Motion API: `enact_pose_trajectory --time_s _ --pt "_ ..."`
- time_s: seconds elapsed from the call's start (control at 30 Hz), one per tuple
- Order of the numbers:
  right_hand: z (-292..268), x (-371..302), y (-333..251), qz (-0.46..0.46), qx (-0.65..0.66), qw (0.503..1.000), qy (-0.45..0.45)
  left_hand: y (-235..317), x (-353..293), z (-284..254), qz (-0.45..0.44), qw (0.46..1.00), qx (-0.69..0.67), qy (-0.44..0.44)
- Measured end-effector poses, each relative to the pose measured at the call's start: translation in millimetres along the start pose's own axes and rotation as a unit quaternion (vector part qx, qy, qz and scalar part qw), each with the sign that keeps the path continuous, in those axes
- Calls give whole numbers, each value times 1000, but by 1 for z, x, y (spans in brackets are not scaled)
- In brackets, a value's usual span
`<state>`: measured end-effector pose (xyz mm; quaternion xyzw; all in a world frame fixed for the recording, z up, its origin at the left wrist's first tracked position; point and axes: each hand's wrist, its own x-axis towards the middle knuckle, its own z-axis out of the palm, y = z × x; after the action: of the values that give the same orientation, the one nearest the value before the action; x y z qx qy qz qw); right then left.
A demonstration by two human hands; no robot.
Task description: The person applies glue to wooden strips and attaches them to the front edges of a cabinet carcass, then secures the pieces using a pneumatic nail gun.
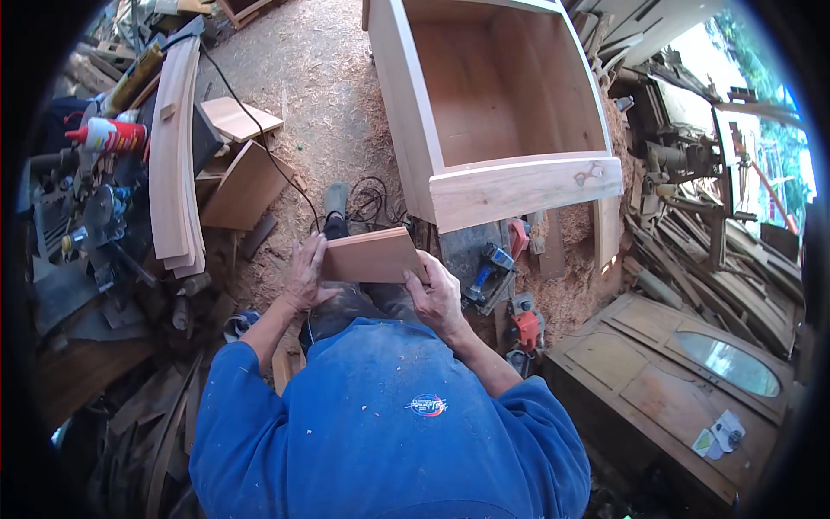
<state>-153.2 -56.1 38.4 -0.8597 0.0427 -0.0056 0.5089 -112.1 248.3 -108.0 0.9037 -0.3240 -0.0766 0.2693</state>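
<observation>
- Head view: the boards (372,259), a small stack of thin, brownish pieces, are held in front of the person's blue shirt (372,415), above the lap.
- The right grip (438,298) is grasping the boards at their right end, thumb on the face turned up.
- The left grip (305,275) touches the boards' left end, fingers pointing away from the body, thumb spread near the lower corner; how firmly it closes, I cannot tell.
- Beyond the boards, a bit right, stands a cabinet (411,130), open side up, with a pale plank (527,192) along its near edge.
- Just below that plank lie a blue tool (487,272) and, nearer the body, a red tool (526,328).
- On the left, long slats (175,156) lie stacked beside a red-and-white bottle (108,136).
- At lower right lies a panelled door (618,363) with an oval mirror (728,363).
- Shavings cover much of the floor (298,82).
</observation>
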Motion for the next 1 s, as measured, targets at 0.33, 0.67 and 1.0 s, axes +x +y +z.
enact_pose_trajectory --time_s 0.33,0.67,1.0 --pt "6 30 -27 -64 -213 975 -22 69 123 21 39 954 -245 168" --pt "-136 85 1 -139 -469 867 -93 51 178 57 62 949 -291 107" --pt "-155 135 38 -200 -473 836 -197 73 191 62 31 942 -322 89"
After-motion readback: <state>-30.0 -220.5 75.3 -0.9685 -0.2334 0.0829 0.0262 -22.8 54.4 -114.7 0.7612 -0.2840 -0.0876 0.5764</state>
